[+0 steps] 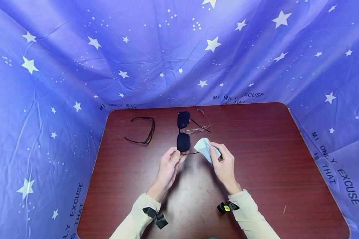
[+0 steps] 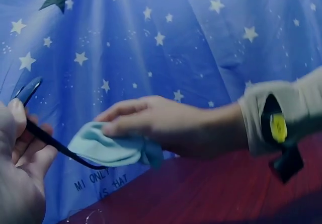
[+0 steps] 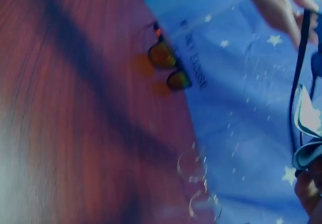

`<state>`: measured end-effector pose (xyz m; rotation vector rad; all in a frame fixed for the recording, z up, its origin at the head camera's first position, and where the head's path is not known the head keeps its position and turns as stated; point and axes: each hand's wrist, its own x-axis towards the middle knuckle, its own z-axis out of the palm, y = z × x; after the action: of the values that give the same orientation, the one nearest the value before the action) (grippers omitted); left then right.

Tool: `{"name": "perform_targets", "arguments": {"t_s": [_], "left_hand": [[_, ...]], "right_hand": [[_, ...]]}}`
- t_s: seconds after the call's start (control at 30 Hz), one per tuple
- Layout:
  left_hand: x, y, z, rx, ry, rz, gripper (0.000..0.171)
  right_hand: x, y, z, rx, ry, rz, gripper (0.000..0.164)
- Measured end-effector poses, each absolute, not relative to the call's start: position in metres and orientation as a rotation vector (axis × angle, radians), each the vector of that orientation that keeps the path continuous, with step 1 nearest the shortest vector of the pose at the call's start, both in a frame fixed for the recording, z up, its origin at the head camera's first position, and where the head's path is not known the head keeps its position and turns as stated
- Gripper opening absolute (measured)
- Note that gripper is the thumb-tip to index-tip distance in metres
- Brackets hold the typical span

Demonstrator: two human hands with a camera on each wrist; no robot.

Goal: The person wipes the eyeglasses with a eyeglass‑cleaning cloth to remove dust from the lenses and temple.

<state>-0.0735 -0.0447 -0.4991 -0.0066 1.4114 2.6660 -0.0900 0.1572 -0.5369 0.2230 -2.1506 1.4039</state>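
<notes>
Sunglasses (image 1: pixel 183 142) mid-frame, lenses upright, left hand (image 1: pixel 168 162) pinching them near one hinge. Right hand (image 1: pixel 224 162) grips cloth (image 1: pixel 202 148) at that temple arm. Black glasses (image 1: pixel 153 128) centre-left, on table (image 1: pixel 266 149).

Across the top, the violet-blue fabric (image 1: pixel 164 53) bears white stars, white dots and, lower down, black capitals. The tabletop (image 1: pixel 269 149) is reddish brown with darker wood grain. At centre, the sunglasses (image 1: pixel 183 142) are black — frame and lenses alike — while the cloth (image 1: pixel 202 147) is pale blue. Centre left, the black-framed eyeglasses (image 1: pixel 150 136) have amber-tinted lenses. At lower right, the sleeve (image 1: pixel 251 214) is cream, its wrist strap (image 1: pixel 234 206) black with a yellow patch (image 1: pixel 227 208).
</notes>
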Motion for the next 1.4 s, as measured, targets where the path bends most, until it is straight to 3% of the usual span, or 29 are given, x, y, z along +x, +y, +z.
{"name": "perform_targets", "arguments": {"t_s": [0.17,0.33,0.47,0.9,1.17,1.4], "left_hand": [[-0.071,-0.045,-0.504,0.14,1.614,2.54,0.013],[-0.07,-0.046,-0.506,0.256,1.7,2.47,0.022],[-0.07,-0.047,-0.507,0.305,1.734,2.442,0.017],[-0.068,-0.047,-0.506,0.248,1.628,2.483,0.009],[-0.068,-0.043,-0.509,0.249,1.657,2.487,0.015],[-0.066,-0.044,-0.508,0.25,1.623,2.518,0.02]], "right_hand": [[-0.084,0.145,-0.526,0.318,-2.271,1.583,0.022],[-0.08,0.14,-0.522,0.374,-2.42,1.619,0.017],[-0.08,0.138,-0.522,0.438,-2.469,1.545,0.012],[-0.08,0.153,-0.532,0.33,-2.667,1.162,0.013],[-0.076,0.14,-0.522,0.53,-2.52,1.458,0.014],[-0.076,0.147,-0.533,0.353,-2.674,1.174,0.015]]}}
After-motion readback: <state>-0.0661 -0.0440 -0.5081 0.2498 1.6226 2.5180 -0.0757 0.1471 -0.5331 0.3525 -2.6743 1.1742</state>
